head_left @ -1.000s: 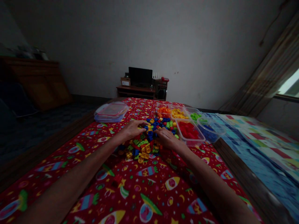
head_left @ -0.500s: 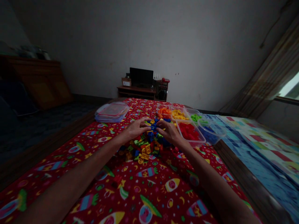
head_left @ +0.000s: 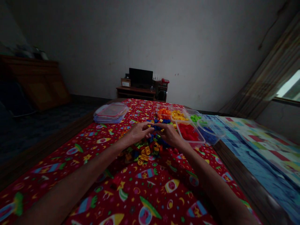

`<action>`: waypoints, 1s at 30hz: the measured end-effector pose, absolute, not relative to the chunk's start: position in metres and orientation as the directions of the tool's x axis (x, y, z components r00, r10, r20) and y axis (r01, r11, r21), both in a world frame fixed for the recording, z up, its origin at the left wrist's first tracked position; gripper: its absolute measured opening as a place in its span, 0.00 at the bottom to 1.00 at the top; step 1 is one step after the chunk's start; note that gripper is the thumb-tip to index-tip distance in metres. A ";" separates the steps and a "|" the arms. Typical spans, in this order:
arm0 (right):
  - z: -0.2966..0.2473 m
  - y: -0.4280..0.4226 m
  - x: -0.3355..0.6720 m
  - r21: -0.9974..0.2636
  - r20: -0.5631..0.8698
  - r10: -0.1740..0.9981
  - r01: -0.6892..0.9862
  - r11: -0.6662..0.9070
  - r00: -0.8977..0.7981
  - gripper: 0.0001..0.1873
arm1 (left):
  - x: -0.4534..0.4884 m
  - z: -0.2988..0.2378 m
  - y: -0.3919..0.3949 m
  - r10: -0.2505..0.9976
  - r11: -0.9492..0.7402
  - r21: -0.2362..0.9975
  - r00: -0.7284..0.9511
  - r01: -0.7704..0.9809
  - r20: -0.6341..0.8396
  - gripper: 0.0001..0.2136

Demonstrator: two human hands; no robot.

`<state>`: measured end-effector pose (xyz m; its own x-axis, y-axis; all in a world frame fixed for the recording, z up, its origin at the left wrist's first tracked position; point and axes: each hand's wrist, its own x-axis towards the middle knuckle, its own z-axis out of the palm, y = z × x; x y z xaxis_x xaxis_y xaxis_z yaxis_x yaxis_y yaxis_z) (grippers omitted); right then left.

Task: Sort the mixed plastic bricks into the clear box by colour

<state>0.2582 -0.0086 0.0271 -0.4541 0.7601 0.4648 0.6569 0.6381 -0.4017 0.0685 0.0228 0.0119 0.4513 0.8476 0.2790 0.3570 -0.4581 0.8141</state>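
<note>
Fingers: left hand [head_left: 138,132] and right hand [head_left: 169,134] both curled, tips nearly meeting — whether either grips anything, cannot tell.
Below: one pile of small multicoloured plastic bricks [head_left: 147,150].
Right: five clear plastic containers [head_left: 195,143] — bricks inside.
Left: one stack of clear plastic lids [head_left: 110,112].

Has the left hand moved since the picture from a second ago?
Yes: judged against the red-block container, which stays put, the left hand has shifted slightly rightward, bringing its fingers nearer that container.

Smooth plastic toy blocks [head_left: 144,150], clear glossy plastic containers [head_left: 202,141], soft-looking printed cloth [head_left: 145,200], matt plaster-like wall [head_left: 93,40].
</note>
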 end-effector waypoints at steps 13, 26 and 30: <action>0.058 -0.001 0.435 -0.242 0.610 0.759 0.966 -0.095 0.227 0.18 | 0.066 0.023 0.014 0.831 -0.523 0.710 0.466 0.472 0.303 0.20; 0.083 -0.009 0.404 -0.336 0.732 0.640 0.941 0.042 0.233 0.15 | 0.008 0.011 -0.047 0.481 -0.877 0.169 0.816 0.450 0.321 0.22; 0.083 -0.012 0.373 -0.292 0.710 0.698 0.942 0.168 0.095 0.15 | -0.026 -0.012 -0.082 0.345 -0.933 -0.062 0.929 0.355 0.134 0.28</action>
<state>0.3733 -0.0124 0.0826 0.0953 0.6975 0.7102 0.9415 0.1684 -0.2918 -0.0258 -0.0823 -0.0119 0.9291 0.3446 0.1342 0.3549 -0.9328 -0.0618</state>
